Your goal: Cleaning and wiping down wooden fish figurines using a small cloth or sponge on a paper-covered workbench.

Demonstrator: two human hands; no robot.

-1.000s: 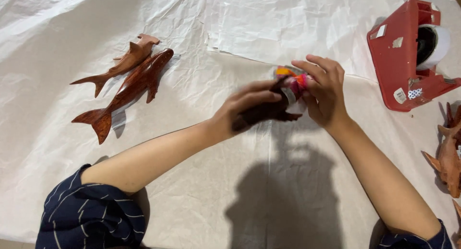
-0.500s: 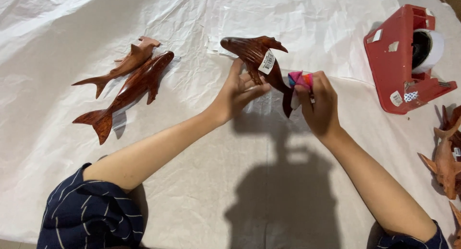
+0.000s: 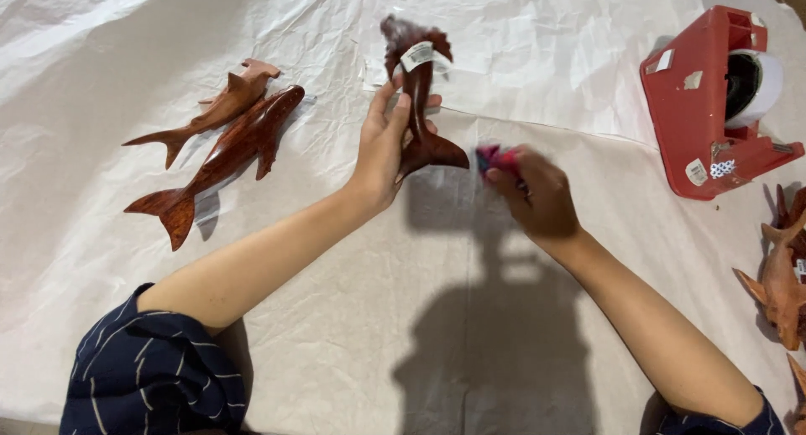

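Currently left hand (image 3: 382, 149) pinches tagged wooden fish (image 3: 417, 99) upright at top center, right hand (image 3: 541, 200) closed on blurred pink item (image 3: 497, 158); loose fingertip hold, fish could slip onto paper (image 3: 504, 57).

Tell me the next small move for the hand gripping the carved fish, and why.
Probably lay the tagged wooden fish flat on the white paper. The left hand holds it upright with a white label already stuck near its head, and the right hand has drawn apart with a small red-pink object.
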